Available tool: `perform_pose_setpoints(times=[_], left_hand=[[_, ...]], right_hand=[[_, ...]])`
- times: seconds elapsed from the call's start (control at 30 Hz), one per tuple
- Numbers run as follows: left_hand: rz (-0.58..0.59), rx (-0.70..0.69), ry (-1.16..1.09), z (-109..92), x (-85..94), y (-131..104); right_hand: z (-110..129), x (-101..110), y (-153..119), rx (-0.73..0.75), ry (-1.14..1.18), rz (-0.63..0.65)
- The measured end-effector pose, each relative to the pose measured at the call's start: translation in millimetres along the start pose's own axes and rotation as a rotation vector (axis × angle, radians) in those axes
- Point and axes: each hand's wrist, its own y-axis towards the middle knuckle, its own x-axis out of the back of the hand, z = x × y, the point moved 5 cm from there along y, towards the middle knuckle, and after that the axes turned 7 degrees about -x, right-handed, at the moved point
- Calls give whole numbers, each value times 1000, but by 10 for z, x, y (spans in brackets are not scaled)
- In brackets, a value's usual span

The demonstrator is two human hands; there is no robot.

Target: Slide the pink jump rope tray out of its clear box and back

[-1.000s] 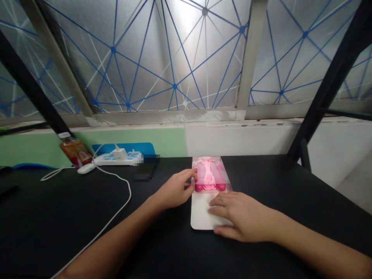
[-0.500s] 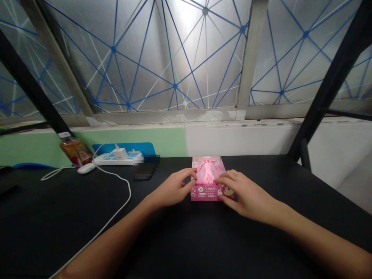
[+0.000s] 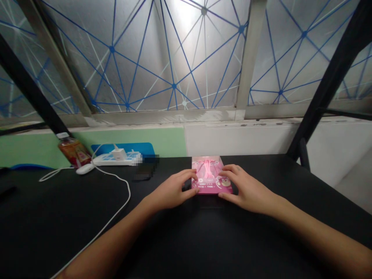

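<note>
A pink printed box (image 3: pixel 213 188) with a clear window and a cartoon bear rests on the black desk, near its back edge. Behind the window shows a bundle of pink cord (image 3: pixel 207 169). My left hand (image 3: pixel 174 188) holds the box's left side, thumb at the near left corner and fingers bent along the edge. On the opposite side, my right hand (image 3: pixel 247 188) has its fingertips on the box's right part and its thumb at the near edge. Between them, the two hands hold the box; its underside is hidden.
At the left stand a drink bottle (image 3: pixel 74 150) and a white power strip (image 3: pixel 101 160) with a charger (image 3: pixel 118 154) plugged in. A white mouse (image 3: pixel 86 168) lies nearby, and a white cable (image 3: pixel 128 195) runs toward me. Black frame posts rise at both sides.
The box's near edge has shifted away from me, and its printed front now looks tipped back. My thumbs have moved to its near edge; the right hand has risen slightly.
</note>
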Motion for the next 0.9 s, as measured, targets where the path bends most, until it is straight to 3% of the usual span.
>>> perform_pose_setpoints(times=[0.33, 0.53, 0.6, 0.73, 0.9], left_hand=[[-39, -2, 154, -8, 29, -1], [98, 166, -81, 93, -49, -58], [96, 160, -108, 105, -50, -56], [58, 111, -6, 115, -43, -16], [41, 101, 55, 121, -52, 9]], right_hand=[[-177, -49, 39, -131, -15, 22], [-212, -76, -3, -221, 370, 334], [-226, -94, -3, -208, 404, 360], [-243, -96, 22, -154, 122, 183], [-55, -80, 5, 32, -166, -27]])
